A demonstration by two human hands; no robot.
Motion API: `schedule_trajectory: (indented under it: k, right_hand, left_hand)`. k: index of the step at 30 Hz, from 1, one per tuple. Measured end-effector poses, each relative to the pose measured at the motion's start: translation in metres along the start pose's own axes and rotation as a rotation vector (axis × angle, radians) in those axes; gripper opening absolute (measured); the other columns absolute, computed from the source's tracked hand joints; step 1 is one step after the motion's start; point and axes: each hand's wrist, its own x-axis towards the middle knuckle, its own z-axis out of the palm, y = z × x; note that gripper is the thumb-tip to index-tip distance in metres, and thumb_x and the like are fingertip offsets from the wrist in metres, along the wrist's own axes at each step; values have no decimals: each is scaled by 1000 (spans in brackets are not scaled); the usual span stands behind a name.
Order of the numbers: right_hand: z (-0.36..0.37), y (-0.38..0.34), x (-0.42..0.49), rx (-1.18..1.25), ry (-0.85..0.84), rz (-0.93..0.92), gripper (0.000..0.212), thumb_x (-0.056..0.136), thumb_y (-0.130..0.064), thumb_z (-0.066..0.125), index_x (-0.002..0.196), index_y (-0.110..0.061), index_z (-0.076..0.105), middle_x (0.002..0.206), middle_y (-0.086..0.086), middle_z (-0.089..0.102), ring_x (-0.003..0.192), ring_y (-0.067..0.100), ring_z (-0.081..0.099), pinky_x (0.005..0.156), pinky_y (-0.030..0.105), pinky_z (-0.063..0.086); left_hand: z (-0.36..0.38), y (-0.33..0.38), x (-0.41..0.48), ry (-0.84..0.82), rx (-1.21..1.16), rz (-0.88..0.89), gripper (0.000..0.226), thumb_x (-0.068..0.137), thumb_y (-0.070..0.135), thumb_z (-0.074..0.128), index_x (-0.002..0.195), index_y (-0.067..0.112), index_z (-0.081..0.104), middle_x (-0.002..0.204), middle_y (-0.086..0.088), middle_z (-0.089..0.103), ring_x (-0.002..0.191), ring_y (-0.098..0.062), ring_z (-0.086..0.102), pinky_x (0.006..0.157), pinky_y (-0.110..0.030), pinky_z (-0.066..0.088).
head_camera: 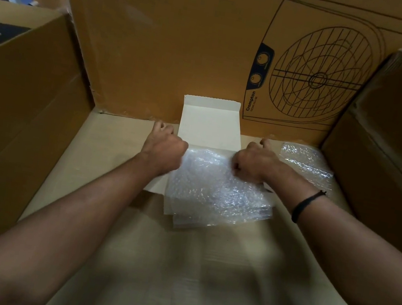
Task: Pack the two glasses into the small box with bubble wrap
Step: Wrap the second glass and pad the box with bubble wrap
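Note:
A small white box [210,125] stands open at the far middle of the cardboard surface, its lid flap raised against the big carton behind. A bundle of bubble wrap [215,189] fills the box's opening and spills toward me over its front edge. My left hand [165,146] is curled at the left edge of the bundle and the box's left side. My right hand [253,162] presses into the bundle's upper right corner, fingers bent into the wrap. No glass shows; whatever is inside the wrap is hidden.
A second piece of bubble wrap [306,163] lies to the right of the box. A tall carton with a fan drawing [237,47] walls the back. Brown cartons stand at the left [14,96] and right [390,145]. The work surface is flat cardboard [176,267].

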Motion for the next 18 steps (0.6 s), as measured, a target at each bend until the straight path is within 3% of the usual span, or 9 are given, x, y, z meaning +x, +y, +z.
schedule_trajectory:
  k: [4, 7, 10, 12, 15, 18]
  right_hand:
    - [15, -9, 2, 45, 20, 50, 23, 99, -37, 47, 96, -26, 67, 117, -1, 65, 129, 26, 42, 115, 65, 1]
    - [21, -16, 3, 72, -1, 109, 28, 102, -33, 41, 102, -17, 64, 127, 4, 61, 137, 30, 35, 114, 69, -3]
    - [16, -6, 4, 287, -116, 105, 43, 103, -35, 35, 136, -12, 49, 157, 9, 34, 151, 30, 6, 113, 64, -13]
    - [9, 7, 4, 333, -264, 38, 52, 101, -39, 35, 150, -22, 35, 165, 0, 13, 151, 26, -6, 113, 63, -13]
    - [1, 15, 4, 199, -382, -25, 57, 95, -36, 43, 151, -34, 32, 165, -7, 1, 151, 29, -12, 110, 67, -12]
    - [1, 1, 4, 52, -359, -6, 58, 92, -38, 52, 148, -31, 38, 165, -3, 7, 150, 33, -10, 109, 69, -12]
  left_hand:
    - [7, 9, 6, 50, -47, -96, 23, 81, 7, 50, 100, 17, 58, 78, -4, 66, 82, -27, 59, 94, -43, 28]
    - [9, 10, 9, 21, -33, -103, 26, 81, 3, 47, 98, 18, 61, 77, -4, 65, 79, -26, 59, 97, -44, 27]
    - [2, 5, 8, -66, -40, -46, 26, 84, 8, 43, 93, 19, 65, 79, 0, 64, 88, -22, 59, 107, -53, 18]
    - [-7, -2, 4, -175, -65, 30, 27, 88, 22, 39, 90, 20, 66, 86, 1, 64, 99, -22, 55, 109, -59, 10]
    - [-22, -6, 3, -376, -5, 116, 30, 85, 34, 42, 103, 23, 63, 104, 0, 63, 115, -23, 47, 111, -62, 3]
    - [-13, -2, 3, -337, -37, 48, 35, 81, 38, 59, 113, 24, 55, 104, 0, 65, 112, -24, 53, 111, -60, 7]
